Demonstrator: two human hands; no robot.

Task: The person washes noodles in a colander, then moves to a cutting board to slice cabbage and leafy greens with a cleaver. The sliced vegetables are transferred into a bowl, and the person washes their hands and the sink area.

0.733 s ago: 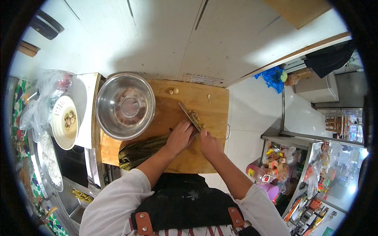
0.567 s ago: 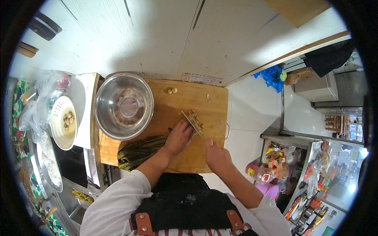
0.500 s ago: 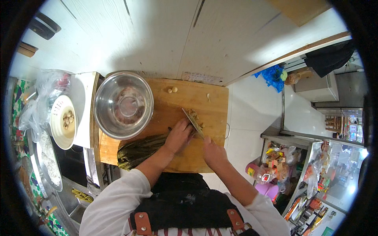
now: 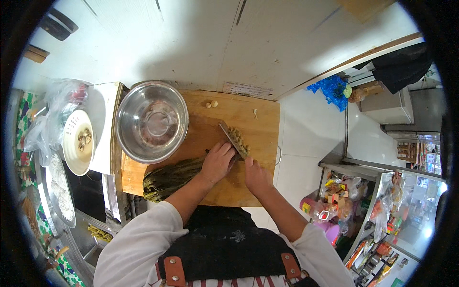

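Observation:
A long bundle of dark, wet-looking leafy greens lies across the wooden cutting board. My left hand has its fingers curled over the right end of the bundle, hiding most of that end. Closed round a handle, my right hand holds a kitchen knife, its blade slanting up and left, right beside my left fingertips. Chopped greens are heaped along the blade's right side. Toward the board's far edge sit two small pale round pieces, and a thin pale scrap lies further right.
A large steel bowl covers the board's far left. Left of it are a pale oval dish with small round pieces and a tray of white food. A white wall rises behind the board. Shelves with packaged goods stand at right.
The knife blade has tipped slightly, and more of the chopped heap shows at its right. Both hands stay nearly in place. The whole view has shifted a little.

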